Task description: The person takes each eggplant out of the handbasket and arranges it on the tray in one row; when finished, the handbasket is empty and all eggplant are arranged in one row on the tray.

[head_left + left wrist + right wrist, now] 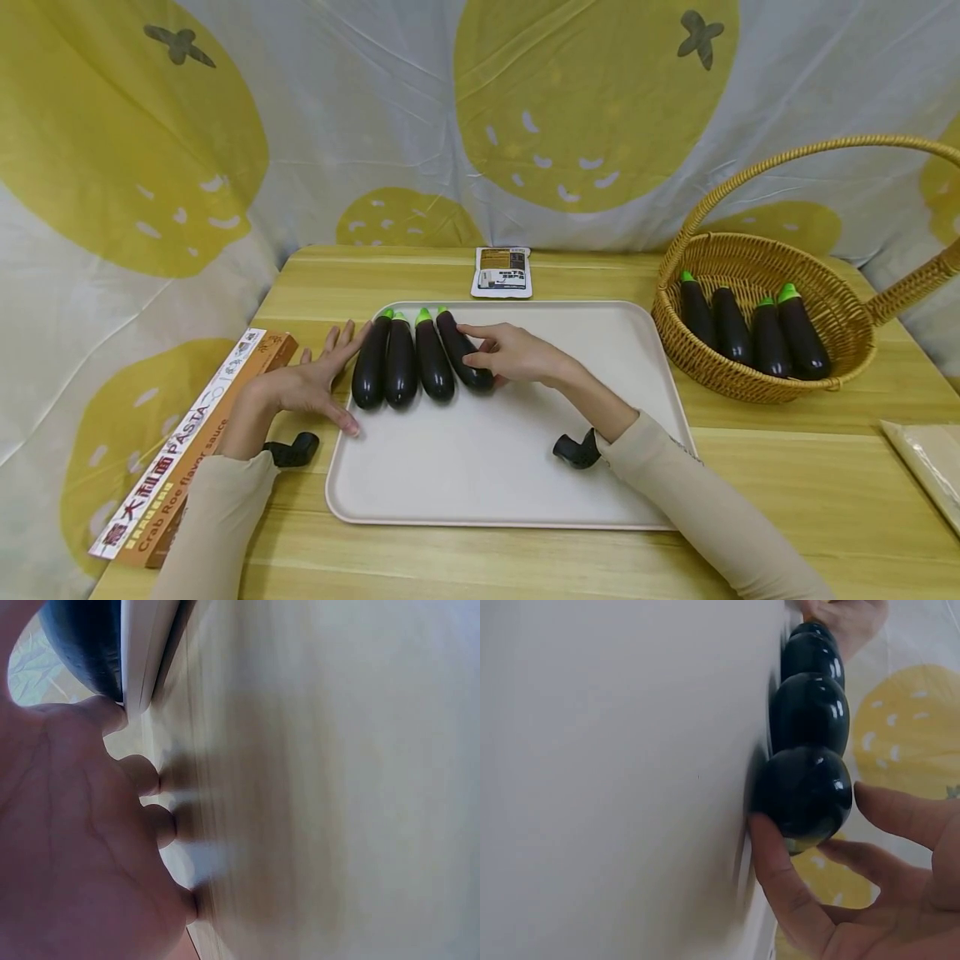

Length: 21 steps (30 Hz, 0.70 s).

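Four glossy, dark-purple eggplants with green stem caps [430,360] lie side by side on the left part of a pale rectangular tray [517,467], perhaps so that each steadies its neighbour. Their long axes run front to back, green caps toward the far rim; the rightmost eggplant [456,350] slants, its cap leaning left and its rounded end right. The right hand [519,354] curls its thumb and fingers round that one, apparently to keep it near the row. The left hand [315,383], fingers spread, rests by the tray's left rim, presumably as a stop or brace.
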{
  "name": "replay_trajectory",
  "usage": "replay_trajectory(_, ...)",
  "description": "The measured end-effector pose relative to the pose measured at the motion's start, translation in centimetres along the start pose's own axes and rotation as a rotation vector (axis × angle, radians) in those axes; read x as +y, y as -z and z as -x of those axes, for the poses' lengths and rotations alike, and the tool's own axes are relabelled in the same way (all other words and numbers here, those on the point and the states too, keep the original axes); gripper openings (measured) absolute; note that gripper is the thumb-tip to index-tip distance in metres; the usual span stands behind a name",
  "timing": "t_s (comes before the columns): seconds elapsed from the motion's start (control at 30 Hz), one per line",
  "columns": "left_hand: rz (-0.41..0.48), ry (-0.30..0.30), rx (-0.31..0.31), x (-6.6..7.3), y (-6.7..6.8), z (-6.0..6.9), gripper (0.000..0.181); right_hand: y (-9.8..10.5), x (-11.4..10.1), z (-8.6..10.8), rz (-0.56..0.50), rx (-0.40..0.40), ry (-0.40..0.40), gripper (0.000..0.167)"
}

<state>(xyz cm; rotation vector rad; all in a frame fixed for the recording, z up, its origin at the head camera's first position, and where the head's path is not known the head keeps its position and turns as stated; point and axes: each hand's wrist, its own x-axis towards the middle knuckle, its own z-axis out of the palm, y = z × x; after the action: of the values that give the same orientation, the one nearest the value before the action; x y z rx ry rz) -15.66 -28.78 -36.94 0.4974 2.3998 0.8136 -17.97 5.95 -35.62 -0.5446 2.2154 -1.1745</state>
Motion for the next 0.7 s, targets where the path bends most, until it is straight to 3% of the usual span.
replay_trajectory(0.7,0.000,0.002,-0.003,0.02,-0.01,0.00,0.153,0.65,0.20,-0.14,-0.013,-0.032,0.046,0.062)
